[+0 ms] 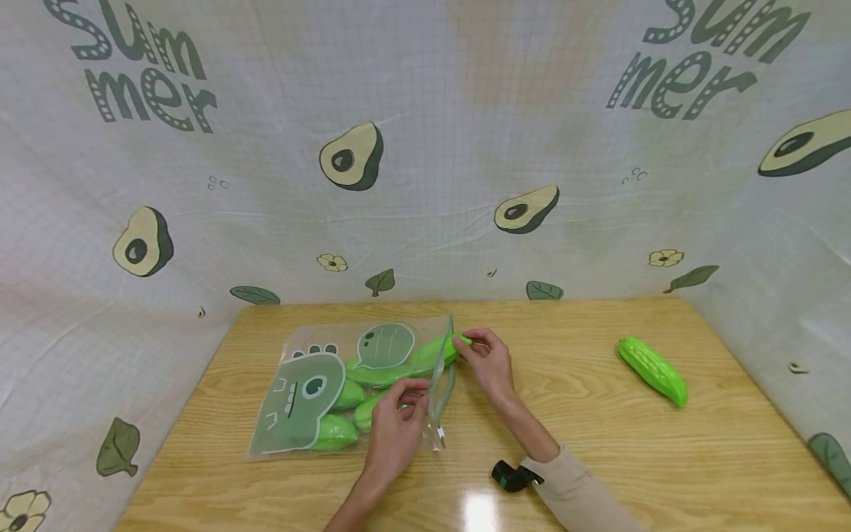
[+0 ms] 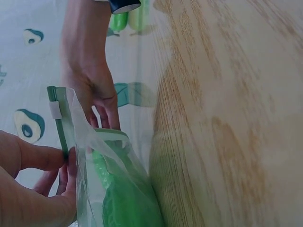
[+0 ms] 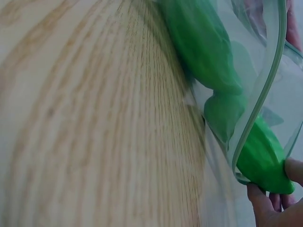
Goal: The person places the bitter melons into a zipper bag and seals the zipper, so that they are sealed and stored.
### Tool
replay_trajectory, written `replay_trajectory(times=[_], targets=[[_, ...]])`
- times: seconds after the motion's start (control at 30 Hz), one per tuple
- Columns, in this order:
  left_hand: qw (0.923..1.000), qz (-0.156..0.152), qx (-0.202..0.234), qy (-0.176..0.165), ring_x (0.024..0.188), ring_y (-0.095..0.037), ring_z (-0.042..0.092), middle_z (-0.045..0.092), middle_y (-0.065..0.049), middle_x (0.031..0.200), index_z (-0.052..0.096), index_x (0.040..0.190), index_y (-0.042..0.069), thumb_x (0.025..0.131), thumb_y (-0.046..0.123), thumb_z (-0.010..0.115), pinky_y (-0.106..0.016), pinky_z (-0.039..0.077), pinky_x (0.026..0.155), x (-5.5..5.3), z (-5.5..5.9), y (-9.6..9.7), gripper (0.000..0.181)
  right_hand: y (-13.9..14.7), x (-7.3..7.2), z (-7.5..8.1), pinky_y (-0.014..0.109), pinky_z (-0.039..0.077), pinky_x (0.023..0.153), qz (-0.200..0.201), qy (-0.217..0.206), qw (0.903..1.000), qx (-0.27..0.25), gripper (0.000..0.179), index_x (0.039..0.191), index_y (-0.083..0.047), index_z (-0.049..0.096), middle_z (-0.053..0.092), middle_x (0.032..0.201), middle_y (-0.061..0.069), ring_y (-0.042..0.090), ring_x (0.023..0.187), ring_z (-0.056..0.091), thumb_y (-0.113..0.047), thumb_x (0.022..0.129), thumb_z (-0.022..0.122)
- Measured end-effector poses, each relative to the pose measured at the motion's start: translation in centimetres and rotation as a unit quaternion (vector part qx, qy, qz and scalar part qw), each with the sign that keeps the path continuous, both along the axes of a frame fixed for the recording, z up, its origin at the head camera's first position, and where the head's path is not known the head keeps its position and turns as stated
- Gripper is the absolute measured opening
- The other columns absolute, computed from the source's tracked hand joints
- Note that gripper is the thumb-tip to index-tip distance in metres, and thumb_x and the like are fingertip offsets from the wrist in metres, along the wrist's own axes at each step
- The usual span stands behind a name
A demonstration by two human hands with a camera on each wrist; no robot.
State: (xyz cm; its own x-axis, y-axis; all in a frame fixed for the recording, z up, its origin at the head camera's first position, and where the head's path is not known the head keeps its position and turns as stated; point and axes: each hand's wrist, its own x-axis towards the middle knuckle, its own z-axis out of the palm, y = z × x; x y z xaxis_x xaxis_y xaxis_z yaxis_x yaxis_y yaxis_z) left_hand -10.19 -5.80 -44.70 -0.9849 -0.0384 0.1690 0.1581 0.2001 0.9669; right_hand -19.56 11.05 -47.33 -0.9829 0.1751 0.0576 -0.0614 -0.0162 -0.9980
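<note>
A clear zip bag (image 1: 286,406) with a green cartoon monster print lies on the table, holding several green vegetables (image 1: 335,432). My left hand (image 1: 397,425) pinches the green zip rim (image 2: 61,135) near the white slider, keeping the bag's mouth apart. At the far side of the mouth, my right hand (image 1: 490,366) grips the tip of a bright green bitter melon (image 3: 265,161) between thumb and fingers. Most of that melon lies inside the bag, its pointed end sticking out past the rim. Plastic partly veils the vegetables inside.
Another bitter melon (image 1: 654,372) lies alone on the right of the wooden table (image 1: 558,347). A printed cloth (image 1: 439,244) hangs behind and along the sides. A black wrist camera (image 1: 510,476) sits by the right sleeve.
</note>
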Motion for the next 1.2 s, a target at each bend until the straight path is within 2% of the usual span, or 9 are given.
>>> replay_trajectory(times=[0.37,0.53,0.93,1.2], targets=[[0.9998,-0.001,0.021,0.002,0.092,-0.026,0.069,0.069,-0.013,0.100,0.071,0.109,-0.001,0.092,-0.009,0.067,-0.028,0.060,0.080,0.28,0.14,-0.04,0.019,0.53,0.49,0.21,0.019,0.056,0.086,0.038,-0.003,0.9985,0.039,0.030,0.122,0.004,0.067,0.067,0.123,0.020,0.027,0.108,0.067,-0.012,0.097,0.073],[0.9999,0.001,0.014,0.007,0.091,-0.025,0.069,0.069,-0.013,0.099,0.071,0.109,-0.001,0.092,-0.010,0.066,-0.028,0.060,0.080,0.23,0.09,-0.01,0.019,0.64,0.50,0.32,0.016,0.054,0.083,0.030,-0.005,0.9981,0.054,0.032,0.122,0.002,0.069,0.067,0.124,0.017,0.028,0.110,0.065,-0.016,0.096,0.074],[0.9999,0.001,0.015,0.000,0.093,-0.024,0.068,0.069,-0.012,0.100,0.070,0.109,-0.001,0.093,-0.009,0.066,-0.029,0.060,0.083,0.15,0.11,0.00,0.019,0.17,0.37,0.30,0.023,0.058,0.083,0.021,-0.002,0.9994,0.026,0.025,0.114,0.004,0.070,0.069,0.115,0.019,0.023,0.101,0.069,-0.007,0.092,0.077],[0.9999,0.006,0.004,-0.011,0.093,-0.022,0.067,0.069,-0.011,0.099,0.071,0.108,0.000,0.093,-0.010,0.065,-0.026,0.059,0.083,0.01,0.15,0.02,0.019,-0.17,0.25,0.21,0.021,0.058,0.081,0.019,-0.004,0.9995,0.026,0.025,0.112,0.003,0.070,0.069,0.114,0.018,0.024,0.102,0.070,-0.008,0.092,0.078]])
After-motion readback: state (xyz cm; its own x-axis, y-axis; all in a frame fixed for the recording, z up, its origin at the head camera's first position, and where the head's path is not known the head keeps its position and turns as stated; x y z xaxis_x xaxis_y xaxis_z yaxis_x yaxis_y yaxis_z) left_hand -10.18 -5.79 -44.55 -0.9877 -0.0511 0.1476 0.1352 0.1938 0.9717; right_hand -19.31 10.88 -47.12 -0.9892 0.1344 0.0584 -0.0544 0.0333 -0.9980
